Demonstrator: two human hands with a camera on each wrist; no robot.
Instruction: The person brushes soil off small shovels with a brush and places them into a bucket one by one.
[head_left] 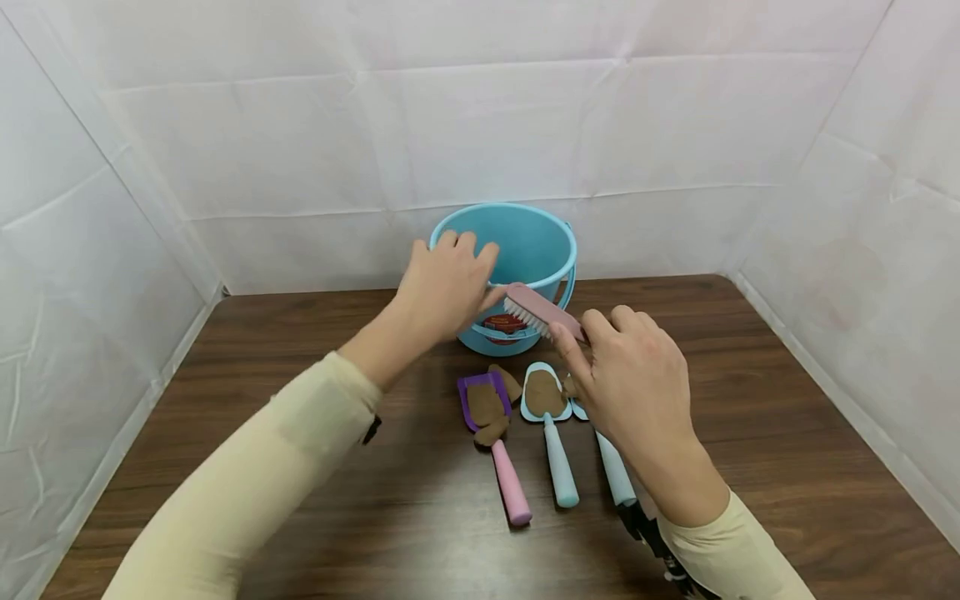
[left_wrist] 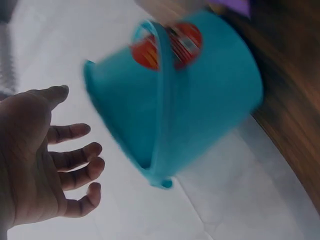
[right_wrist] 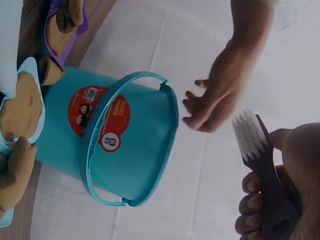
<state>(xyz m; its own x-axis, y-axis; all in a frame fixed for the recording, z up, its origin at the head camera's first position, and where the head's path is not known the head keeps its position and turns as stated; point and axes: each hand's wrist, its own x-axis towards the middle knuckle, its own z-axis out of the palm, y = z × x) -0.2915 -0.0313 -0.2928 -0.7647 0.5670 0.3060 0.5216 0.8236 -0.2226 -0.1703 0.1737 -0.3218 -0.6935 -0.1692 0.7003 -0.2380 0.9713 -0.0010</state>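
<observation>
My right hand [head_left: 637, 379] holds a pink scrubbing brush [head_left: 542, 308] by its handle, the white bristles [right_wrist: 248, 134] facing down and left in the head view. The brush is raised in front of the bucket's right side. My left hand [head_left: 447, 287] hovers by the rim of a light-blue bucket [head_left: 498, 343]. In the left wrist view its fingers [left_wrist: 82, 159] are loosely bent, hold nothing and stand apart from the rim. The bucket stands upright at the back, its handle [right_wrist: 89, 155] hanging down at the front across a red label [right_wrist: 80, 112].
In front of the bucket lie a purple scoop [head_left: 465, 400] with a pink handle [head_left: 512, 487] and a pale-blue scoop [head_left: 561, 471], both bearing brown lumps [head_left: 545, 392]. Another pale-blue scoop [head_left: 615, 471] is partly hidden by my right hand. White sheeting [head_left: 300, 150] surrounds the wooden table [head_left: 337, 517].
</observation>
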